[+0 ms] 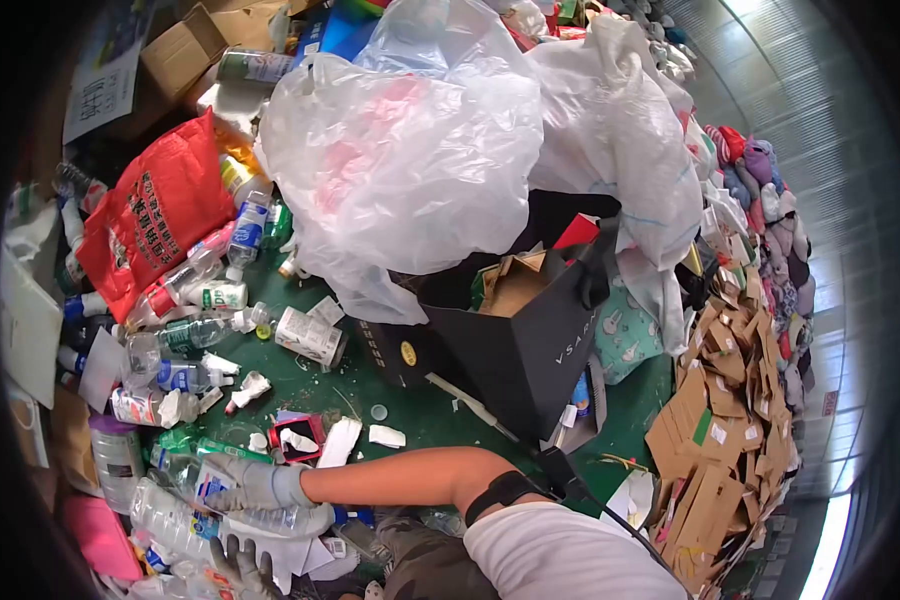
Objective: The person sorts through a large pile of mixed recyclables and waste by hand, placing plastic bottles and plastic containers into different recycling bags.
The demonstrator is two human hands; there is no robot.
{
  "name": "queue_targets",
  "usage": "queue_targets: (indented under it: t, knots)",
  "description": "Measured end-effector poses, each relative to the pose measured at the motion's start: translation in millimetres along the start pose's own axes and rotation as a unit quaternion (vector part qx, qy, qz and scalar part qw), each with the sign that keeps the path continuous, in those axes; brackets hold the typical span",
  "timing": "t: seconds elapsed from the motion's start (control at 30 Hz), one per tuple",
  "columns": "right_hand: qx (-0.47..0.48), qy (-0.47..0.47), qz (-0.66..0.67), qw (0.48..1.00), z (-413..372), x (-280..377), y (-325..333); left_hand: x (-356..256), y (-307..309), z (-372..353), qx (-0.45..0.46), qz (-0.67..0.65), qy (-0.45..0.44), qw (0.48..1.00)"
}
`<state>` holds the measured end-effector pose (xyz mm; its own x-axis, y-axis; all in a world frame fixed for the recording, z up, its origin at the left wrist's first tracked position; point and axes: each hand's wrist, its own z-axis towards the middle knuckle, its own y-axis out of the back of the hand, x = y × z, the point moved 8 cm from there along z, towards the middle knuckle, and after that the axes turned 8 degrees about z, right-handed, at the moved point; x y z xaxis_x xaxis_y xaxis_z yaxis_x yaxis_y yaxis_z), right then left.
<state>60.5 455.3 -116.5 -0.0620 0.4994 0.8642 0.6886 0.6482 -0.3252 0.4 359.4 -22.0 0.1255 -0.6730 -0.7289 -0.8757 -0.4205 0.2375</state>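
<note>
My right arm reaches across to the left. Its pale-gloved right hand is closed over a clear plastic bottle with a blue and red label, partly covered by the fingers. Another clear bottle lies just under the wrist. Below, at the bottom edge, my left hand in a grey glove has its fingers apart and shows nothing in them. Crushed clear bottles lie beside both hands. A purple-capped jar stands to their left, and a pink sheet lies near it.
A black paper bag holding cardboard stands mid-surface. A big translucent plastic bag bulges behind it, with a white woven sack alongside. At left lie a red plastic bag and several bottles. Flattened cardboard is piled at right.
</note>
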Motion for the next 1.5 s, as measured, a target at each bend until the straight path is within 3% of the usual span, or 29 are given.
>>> queue_targets:
  t: [0.03, 0.07, 0.17, 0.23, 0.27, 0.37, 0.43, 0.47, 0.53, 0.6, 0.63, 0.7, 0.77, 0.8, 0.87, 0.93, 0.97, 1.07, 1.1, 1.13, 1.17, 1.2, 1.3, 1.43, 1.5]
  knots:
    - [0.002, 0.083, 0.112, 0.990, 0, 3, -26, 9, -27, 14, 0.077, 0.044, -0.008, 0.996]
    - [0.049, 0.144, 0.079, 0.985, -2, 3, -35, 16, -30, 16, 0.077, 0.018, 0.001, 0.997]
    - [-0.044, 0.142, -0.068, 0.987, -14, -8, -7, 27, -42, 17, 0.096, -0.062, 0.031, 0.993]
    - [-0.111, 0.126, -0.221, 0.961, -53, 39, 29, 35, -45, 20, 0.101, -0.121, 0.046, 0.986]
    - [-0.183, 0.243, -0.294, 0.906, -76, 59, 49, 37, -39, 25, 0.100, -0.139, 0.007, 0.985]
    - [-0.321, 0.232, -0.350, 0.849, -161, 133, 114, 54, -14, 36, 0.092, -0.187, -0.098, 0.973]
    - [-0.440, 0.292, -0.414, 0.741, -235, 170, 145, 59, -4, 36, 0.078, -0.212, -0.061, 0.972]
    - [-0.513, 0.319, -0.372, 0.705, -278, 173, 163, 55, -2, 36, 0.068, -0.227, -0.047, 0.970]
    - [-0.517, 0.277, -0.550, 0.594, -320, 186, 148, 46, -2, 20, 0.055, -0.238, -0.050, 0.968]
    - [-0.367, 0.286, -0.690, 0.554, -323, 196, 131, 36, 0, 4, 0.050, -0.227, -0.078, 0.970]
    - [-0.327, 0.249, -0.773, 0.483, -319, 213, 116, 27, 1, -8, 0.062, -0.240, -0.078, 0.966]
    - [-0.335, 0.067, -0.793, 0.505, -313, 240, 150, 9, 11, -26, 0.097, -0.245, -0.105, 0.959]
    - [-0.308, -0.138, -0.803, 0.491, -325, 229, 220, -17, 31, -56, 0.110, -0.246, -0.140, 0.953]
    - [-0.276, -0.263, -0.699, 0.605, -336, 222, 234, -40, 42, -77, 0.100, -0.247, -0.164, 0.950]
    - [-0.202, -0.280, -0.734, 0.585, -355, 219, 226, -70, 65, -114, 0.092, -0.231, -0.205, 0.947]
    - [-0.201, -0.244, -0.759, 0.569, -382, 214, 191, -83, 90, -133, 0.110, -0.159, -0.215, 0.957]
    - [-0.200, -0.166, -0.772, 0.580, -398, 206, 172, -82, 97, -134, 0.115, -0.169, -0.217, 0.955]
    - [-0.194, -0.088, -0.812, 0.543, -461, 184, 119, -79, 111, -128, 0.139, -0.191, -0.221, 0.946]
    - [-0.236, -0.034, -0.807, 0.540, -492, 184, 111, -76, 114, -126, 0.149, -0.193, -0.219, 0.945]
    - [-0.292, -0.041, -0.805, 0.514, -524, 189, 103, -74, 115, -125, 0.159, -0.194, -0.216, 0.943]
    - [-0.325, -0.063, -0.781, 0.530, -558, 186, 105, -73, 112, -126, 0.171, -0.196, -0.214, 0.942]
    - [-0.356, -0.098, -0.785, 0.497, -591, 185, 103, -75, 102, -136, 0.173, -0.230, -0.192, 0.938]
    - [-0.426, -0.090, -0.773, 0.461, -678, 165, 101, -78, 77, -133, 0.275, -0.282, -0.196, 0.898]
    - [-0.496, -0.138, -0.741, 0.432, -743, 162, 75, -77, 57, -128, 0.295, -0.264, -0.177, 0.901]
    - [-0.576, -0.116, -0.691, 0.421, -782, 169, 72, -75, 50, -126, 0.297, -0.253, -0.169, 0.905]
